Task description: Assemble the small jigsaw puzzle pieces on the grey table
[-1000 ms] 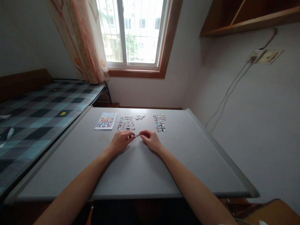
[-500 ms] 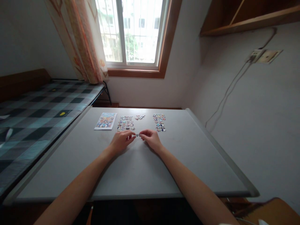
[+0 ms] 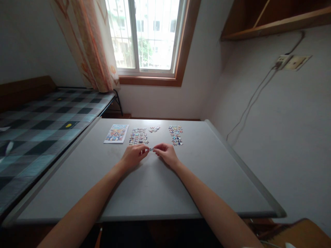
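Both hands meet over the middle of the grey-white table (image 3: pixel 170 193), just in front of the jigsaw pieces. My left hand (image 3: pixel 134 154) pinches a small jigsaw piece (image 3: pixel 151 149) between thumb and fingertips. From the other side, my right hand (image 3: pixel 166 153) is closed on a piece at the same spot; the two pieces touch or nearly touch, and I cannot tell if they are joined. Loose jigsaw pieces (image 3: pixel 139 134) lie in rows behind my left hand. Another group of pieces (image 3: pixel 176 135) lies behind my right hand, and a smaller cluster (image 3: pixel 154 129) sits between them, farther back.
A colourful picture sheet (image 3: pixel 116 134) lies at the table's back left. Left of the table stands a bed with a checked mattress (image 3: pixel 59 113). A cable (image 3: pixel 249 103) hangs from a wall socket on the right, and a chair (image 3: pixel 300 234) is at the lower right.
My right hand has shifted slightly left, bringing its piece closer to the one in my left hand. The left hand and the laid-out pieces look the same.
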A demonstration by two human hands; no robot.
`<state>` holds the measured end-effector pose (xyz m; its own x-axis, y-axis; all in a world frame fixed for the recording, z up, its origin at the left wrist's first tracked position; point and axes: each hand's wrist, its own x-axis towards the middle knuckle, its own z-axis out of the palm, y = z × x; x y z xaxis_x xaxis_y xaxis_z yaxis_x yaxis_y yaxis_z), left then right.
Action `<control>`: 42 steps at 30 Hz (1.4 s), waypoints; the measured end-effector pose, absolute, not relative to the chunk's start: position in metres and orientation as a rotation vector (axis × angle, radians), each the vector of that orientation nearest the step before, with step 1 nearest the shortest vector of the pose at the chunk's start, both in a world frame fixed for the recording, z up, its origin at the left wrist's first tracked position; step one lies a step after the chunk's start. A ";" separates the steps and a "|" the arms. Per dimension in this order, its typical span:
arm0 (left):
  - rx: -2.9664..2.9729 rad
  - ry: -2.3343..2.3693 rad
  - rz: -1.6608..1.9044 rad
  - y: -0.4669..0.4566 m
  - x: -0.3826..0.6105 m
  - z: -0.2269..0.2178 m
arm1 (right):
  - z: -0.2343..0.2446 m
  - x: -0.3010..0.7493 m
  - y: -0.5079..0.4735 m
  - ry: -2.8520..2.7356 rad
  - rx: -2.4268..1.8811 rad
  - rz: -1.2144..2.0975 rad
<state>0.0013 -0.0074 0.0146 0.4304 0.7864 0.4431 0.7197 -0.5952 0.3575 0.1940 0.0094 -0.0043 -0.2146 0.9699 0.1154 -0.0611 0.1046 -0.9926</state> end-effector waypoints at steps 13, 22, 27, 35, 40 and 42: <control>2.572 1.362 0.938 -0.005 0.000 0.013 | 0.001 0.196 0.009 -1.370 -1.045 1.221; 2.578 1.316 0.913 -0.005 -0.001 0.011 | 0.000 0.196 0.009 -1.409 -1.046 1.236; 2.564 1.312 0.913 -0.005 -0.001 0.012 | -0.001 0.197 0.010 -1.418 -1.021 1.248; 2.565 1.306 0.914 -0.005 -0.001 0.013 | -0.003 0.197 0.010 -1.426 -1.024 1.243; 2.552 1.304 0.920 -0.006 0.000 0.013 | -0.003 0.197 0.010 -1.436 -1.012 1.243; 2.553 1.295 0.917 -0.007 0.001 0.013 | -0.003 0.197 0.010 -1.447 -1.012 1.243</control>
